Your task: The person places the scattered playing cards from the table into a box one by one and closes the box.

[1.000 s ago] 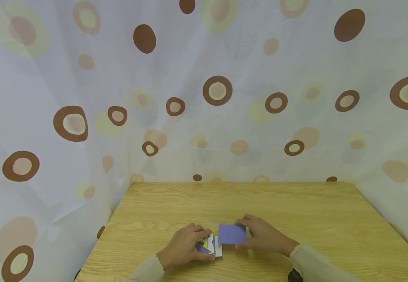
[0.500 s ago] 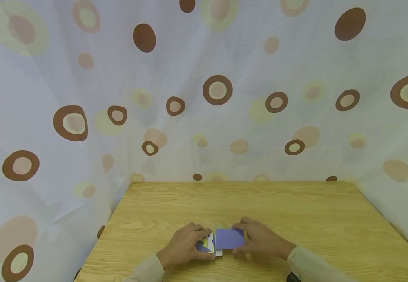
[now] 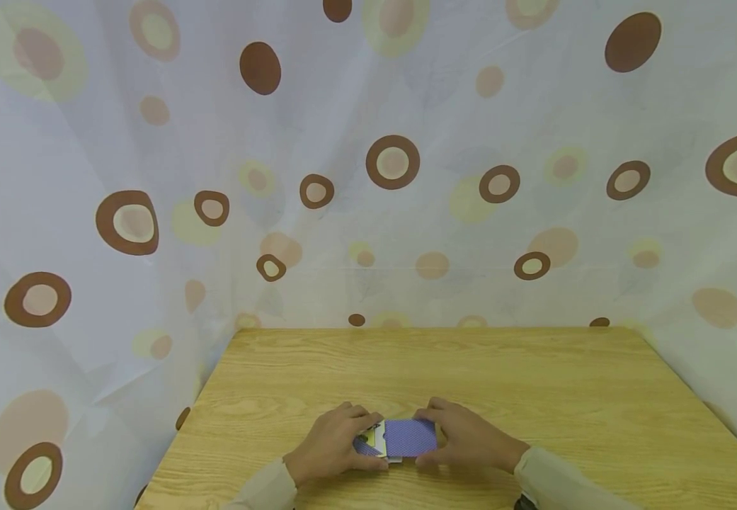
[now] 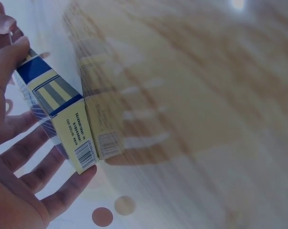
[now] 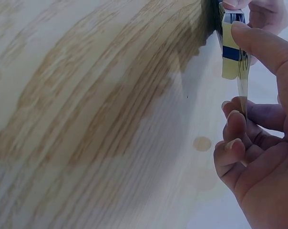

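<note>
My left hand [image 3: 332,445] grips a small card box [image 3: 377,440] of blue, white and yellow on the table. In the left wrist view a barcode and fine print show on the end of the box [image 4: 73,131], with the thumb on one side and fingers on the other. My right hand [image 3: 473,440] holds a stack of playing cards [image 3: 410,438], blue patterned backs up, between thumb and fingers. The stack's left edge meets the right end of the box. A bit of white flap [image 3: 395,460] shows below the stack. How far any cards sit inside is hidden.
The wooden table [image 3: 502,368] extends behind and to both sides of the hands. A white curtain [image 3: 343,234] with brown and yellow spots hangs around its back and sides. A dark band [image 3: 524,502] shows at the right wrist.
My right hand has brought the playing cards left and toward me, down to the end of the card box, covering most of the white flap. The left hand has stayed in place.
</note>
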A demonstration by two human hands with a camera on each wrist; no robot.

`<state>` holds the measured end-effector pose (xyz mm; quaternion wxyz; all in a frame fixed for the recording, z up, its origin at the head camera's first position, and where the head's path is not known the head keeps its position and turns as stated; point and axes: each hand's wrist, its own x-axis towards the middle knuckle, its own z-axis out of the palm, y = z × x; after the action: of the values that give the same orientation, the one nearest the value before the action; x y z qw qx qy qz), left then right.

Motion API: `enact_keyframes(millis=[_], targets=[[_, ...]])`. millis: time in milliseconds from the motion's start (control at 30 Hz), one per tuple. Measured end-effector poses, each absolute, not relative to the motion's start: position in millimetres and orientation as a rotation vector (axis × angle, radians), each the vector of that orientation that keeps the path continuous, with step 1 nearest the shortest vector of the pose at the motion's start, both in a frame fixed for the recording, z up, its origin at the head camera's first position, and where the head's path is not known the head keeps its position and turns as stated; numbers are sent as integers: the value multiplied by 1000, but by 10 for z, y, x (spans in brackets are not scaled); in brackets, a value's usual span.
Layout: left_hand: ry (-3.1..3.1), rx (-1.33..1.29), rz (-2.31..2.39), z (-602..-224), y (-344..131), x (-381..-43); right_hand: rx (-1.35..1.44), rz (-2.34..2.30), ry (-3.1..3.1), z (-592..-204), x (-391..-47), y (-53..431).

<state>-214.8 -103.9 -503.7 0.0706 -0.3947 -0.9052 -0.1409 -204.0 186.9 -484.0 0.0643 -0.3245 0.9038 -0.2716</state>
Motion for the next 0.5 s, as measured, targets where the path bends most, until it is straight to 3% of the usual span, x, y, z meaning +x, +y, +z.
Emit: enact_keyframes(millis=[500], targets=[[-2692, -1220, -422, -5079, -1049, -2186, -1001, -817, 2694, -4828, -2044, 1807]])
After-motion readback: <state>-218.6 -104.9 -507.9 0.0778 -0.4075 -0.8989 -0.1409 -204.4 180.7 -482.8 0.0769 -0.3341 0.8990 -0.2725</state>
